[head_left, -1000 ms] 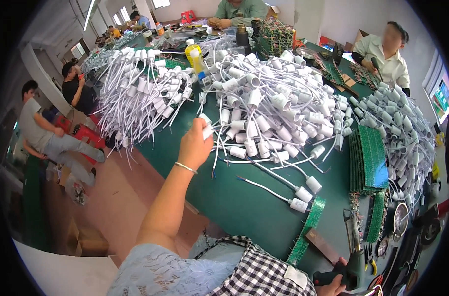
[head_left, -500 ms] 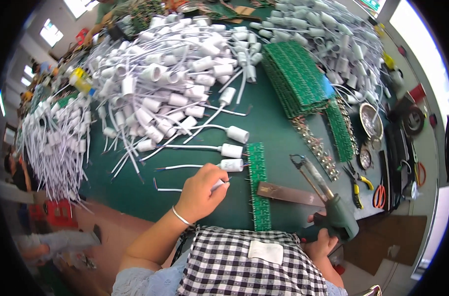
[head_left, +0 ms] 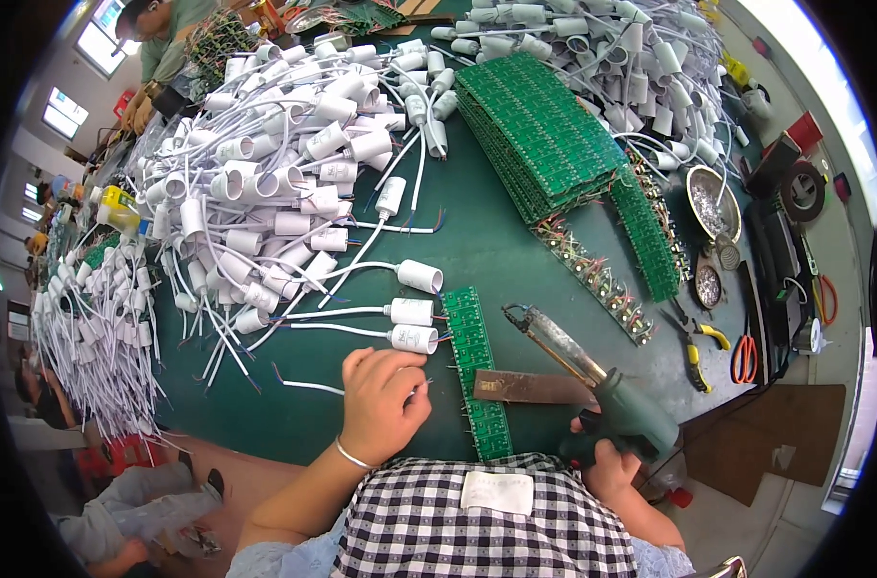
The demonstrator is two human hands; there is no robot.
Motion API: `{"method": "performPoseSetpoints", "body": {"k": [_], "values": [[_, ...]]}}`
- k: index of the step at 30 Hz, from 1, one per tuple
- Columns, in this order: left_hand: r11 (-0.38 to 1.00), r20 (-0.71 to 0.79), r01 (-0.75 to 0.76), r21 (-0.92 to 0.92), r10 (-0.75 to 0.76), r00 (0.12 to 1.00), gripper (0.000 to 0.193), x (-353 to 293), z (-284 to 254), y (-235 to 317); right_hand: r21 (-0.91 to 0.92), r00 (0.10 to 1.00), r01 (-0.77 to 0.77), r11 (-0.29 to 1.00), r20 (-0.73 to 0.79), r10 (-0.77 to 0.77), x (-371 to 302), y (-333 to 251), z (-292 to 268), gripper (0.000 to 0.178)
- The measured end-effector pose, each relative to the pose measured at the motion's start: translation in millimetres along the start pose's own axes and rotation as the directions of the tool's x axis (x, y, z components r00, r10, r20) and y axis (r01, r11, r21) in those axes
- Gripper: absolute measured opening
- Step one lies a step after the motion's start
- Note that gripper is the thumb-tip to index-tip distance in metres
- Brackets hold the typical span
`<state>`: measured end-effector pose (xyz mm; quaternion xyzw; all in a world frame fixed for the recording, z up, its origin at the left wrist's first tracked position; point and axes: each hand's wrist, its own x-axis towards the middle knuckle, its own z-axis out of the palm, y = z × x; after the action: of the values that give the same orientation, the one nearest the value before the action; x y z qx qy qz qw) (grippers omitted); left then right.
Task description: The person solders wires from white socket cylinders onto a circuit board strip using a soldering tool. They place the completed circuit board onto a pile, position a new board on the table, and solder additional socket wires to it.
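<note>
My left hand (head_left: pixel 380 400) rests on the green table (head_left: pixel 496 250) near its front edge. Its fingers are curled around a white wired lamp socket, and the socket's thin wire (head_left: pixel 303 385) trails out to the left. Just right of the hand lies a narrow green circuit board strip (head_left: pixel 477 371). Three more white sockets (head_left: pixel 414 337) lie with their ends at the strip's top. My right hand (head_left: pixel 607 467) grips a green soldering gun (head_left: pixel 626 414). The gun's metal tip (head_left: pixel 520 316) points up-left, above a brown flat piece (head_left: pixel 525 387).
A big heap of white wired sockets (head_left: pixel 265 183) fills the left and far side. Stacked green boards (head_left: pixel 544 135) lie in the middle. Metal bowls (head_left: pixel 713 197), yellow-handled pliers (head_left: pixel 698 342), orange scissors (head_left: pixel 745 356) and a tape roll (head_left: pixel 804 191) sit right. Other people are at the left and at the far side.
My left hand has come back from the socket heap to the table's front edge beside the board strip, now closed on a socket. The view has swung from the left down to the table.
</note>
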<state>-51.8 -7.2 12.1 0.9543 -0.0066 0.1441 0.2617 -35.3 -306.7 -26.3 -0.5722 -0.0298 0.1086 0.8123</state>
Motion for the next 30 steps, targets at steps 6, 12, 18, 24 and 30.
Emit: {"method": "performPoseSetpoints", "body": {"k": [6,12,18,24,30], "values": [[1.0,0.047,0.007,-0.011,-0.006,0.999,0.013,-3.8,-4.5,-13.0,0.002,0.996,-0.022,1.0,-0.088,0.022,-5.2,3.1,-1.9,0.067],[0.998,0.014,-0.046,0.029,0.046,0.999,0.011,30.1,-2.8,7.4,-0.023,0.997,0.002,1.0,-0.079,-0.003,-2.4,-7.4,0.3,0.069],[0.997,0.048,0.081,0.007,-0.081,0.996,0.01,32.7,11.5,2.2,-0.146,0.998,-0.061,0.987,-0.009,0.061,-9.3,-29.2,-10.9,0.074],[0.993,0.054,0.12,-0.015,-0.119,0.991,0.01,35.4,12.2,5.1,-0.307,0.976,-0.113,0.945,0.146,0.164,0.5,-48.9,5.7,0.055],[0.993,0.04,0.114,0.028,-0.115,0.993,0.013,33.9,15.2,5.3,-0.605,0.947,-0.064,0.793,0.214,0.24,11.3,-48.3,16.5,0.025]]}}
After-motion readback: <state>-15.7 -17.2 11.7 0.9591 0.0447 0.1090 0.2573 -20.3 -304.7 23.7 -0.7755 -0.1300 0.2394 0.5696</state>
